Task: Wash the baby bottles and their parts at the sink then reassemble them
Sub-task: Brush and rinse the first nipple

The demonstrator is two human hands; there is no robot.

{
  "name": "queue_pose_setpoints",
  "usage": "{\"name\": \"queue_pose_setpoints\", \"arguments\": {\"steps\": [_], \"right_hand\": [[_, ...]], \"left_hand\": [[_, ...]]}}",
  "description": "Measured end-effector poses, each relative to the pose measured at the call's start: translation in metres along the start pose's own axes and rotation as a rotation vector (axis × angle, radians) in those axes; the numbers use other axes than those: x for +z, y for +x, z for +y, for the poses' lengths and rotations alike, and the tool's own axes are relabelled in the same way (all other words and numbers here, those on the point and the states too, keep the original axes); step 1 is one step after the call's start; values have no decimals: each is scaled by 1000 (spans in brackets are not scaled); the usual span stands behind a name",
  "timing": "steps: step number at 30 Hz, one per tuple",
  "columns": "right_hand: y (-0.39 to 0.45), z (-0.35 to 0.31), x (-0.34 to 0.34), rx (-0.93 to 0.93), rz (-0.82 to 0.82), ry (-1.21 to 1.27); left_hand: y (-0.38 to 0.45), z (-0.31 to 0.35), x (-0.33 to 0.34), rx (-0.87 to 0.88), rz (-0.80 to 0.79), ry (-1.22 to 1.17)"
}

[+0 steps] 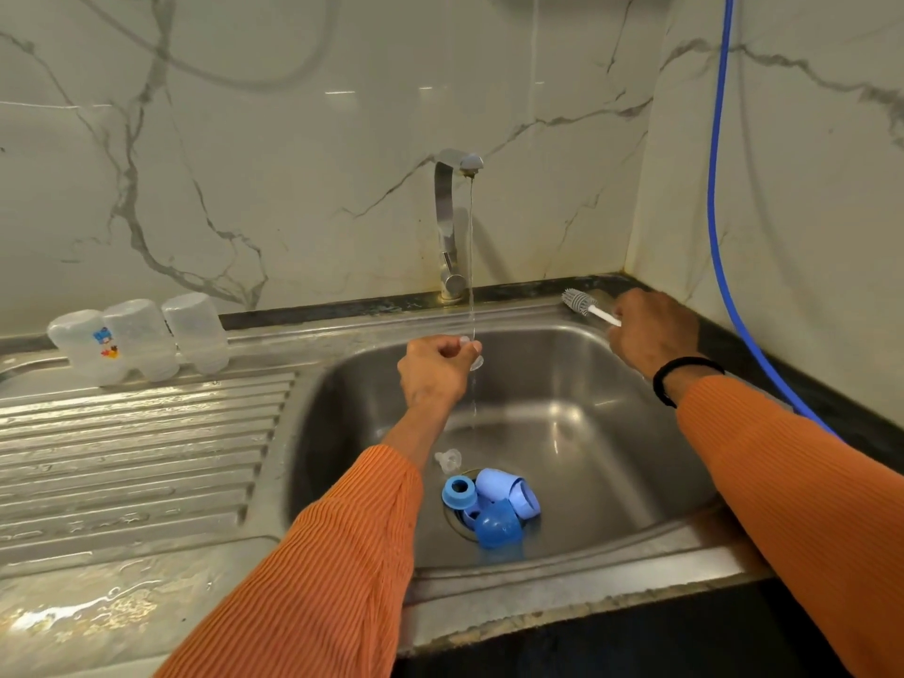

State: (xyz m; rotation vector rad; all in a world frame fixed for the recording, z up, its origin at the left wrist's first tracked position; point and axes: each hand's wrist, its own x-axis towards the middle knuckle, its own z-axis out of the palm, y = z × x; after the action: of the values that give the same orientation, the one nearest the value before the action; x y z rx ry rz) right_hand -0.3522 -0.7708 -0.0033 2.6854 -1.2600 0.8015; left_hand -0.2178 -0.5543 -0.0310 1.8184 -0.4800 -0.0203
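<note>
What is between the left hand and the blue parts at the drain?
In the head view, below the left hand, a clear teat lies before the blue parts.

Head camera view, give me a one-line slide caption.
Left hand rinses a clear teat under the tap; right hand holds the brush.
</note>
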Motion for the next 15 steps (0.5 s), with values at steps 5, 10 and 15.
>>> {"name": "queue_pose_setpoints", "arguments": {"steps": [5,10,15], "right_hand": [[0,2,1,0,-10,-15],[-1,-3,-2,-28,-26,-36],[-7,-25,-17,-189,28,13]], "left_hand": [[-1,-2,3,-2,-25,-1],[2,-4,3,-13,-14,4],[5,-5,6,-44,-20,-53]]}}
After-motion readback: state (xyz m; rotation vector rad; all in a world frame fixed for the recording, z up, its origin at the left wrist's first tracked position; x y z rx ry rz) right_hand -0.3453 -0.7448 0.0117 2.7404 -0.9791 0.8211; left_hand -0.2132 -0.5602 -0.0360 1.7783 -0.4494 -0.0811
